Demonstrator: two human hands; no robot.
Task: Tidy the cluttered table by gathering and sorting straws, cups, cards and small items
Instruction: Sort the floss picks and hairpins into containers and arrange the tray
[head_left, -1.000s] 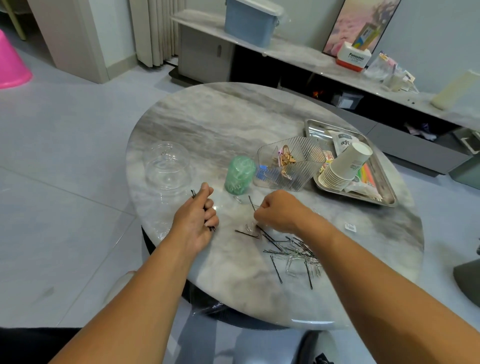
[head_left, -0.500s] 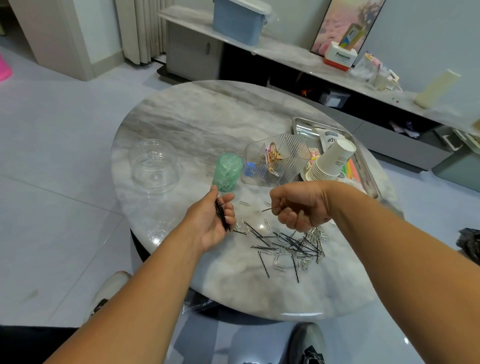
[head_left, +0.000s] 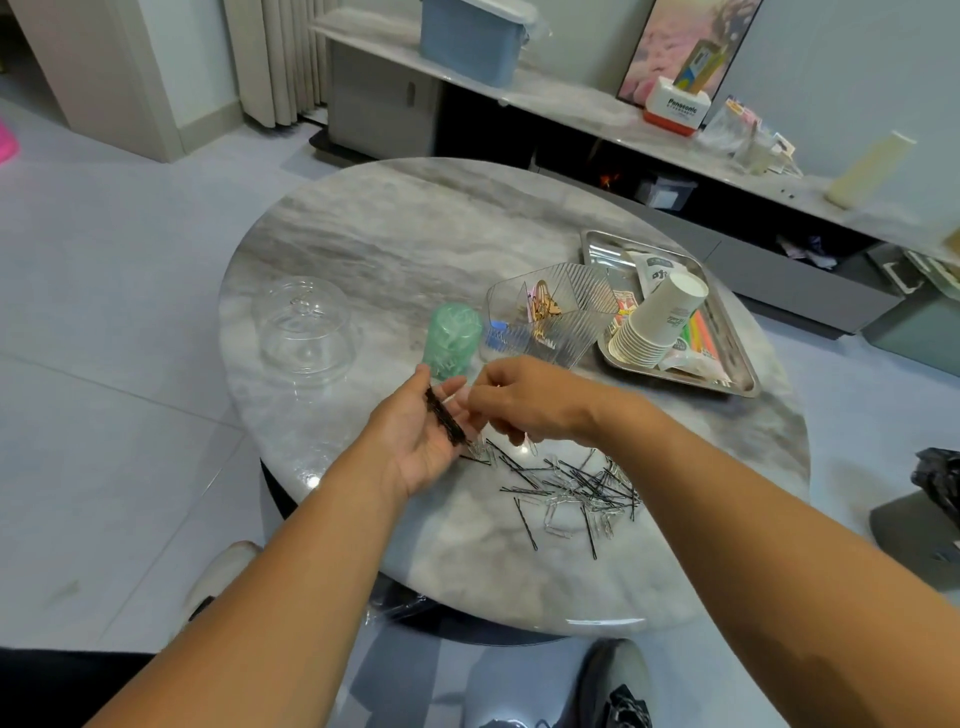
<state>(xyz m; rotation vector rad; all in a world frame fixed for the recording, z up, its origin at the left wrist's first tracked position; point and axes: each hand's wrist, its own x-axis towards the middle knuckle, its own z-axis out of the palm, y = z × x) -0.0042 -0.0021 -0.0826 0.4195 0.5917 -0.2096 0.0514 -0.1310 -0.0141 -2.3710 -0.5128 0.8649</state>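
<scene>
Hairpins being gathered on marble worktop (head_left: 395, 244).
L hand (head_left: 423, 431) palm-up cradles black hairpin bundle (head_left: 444, 421) just below green cup (head_left: 451, 340); R hand (head_left: 524, 400) pinches one pin beside it.

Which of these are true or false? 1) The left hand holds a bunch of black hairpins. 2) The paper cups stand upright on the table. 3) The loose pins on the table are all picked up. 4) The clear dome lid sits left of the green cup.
1) True: the left hand holds a bundle of black hairpins.
2) False: the stacked paper cups lie tilted in the metal tray.
3) False: a pile of hairpins and paper clips lies on the table, near the right hand.
4) True: the clear dome lid sits left of the green cup.
</scene>
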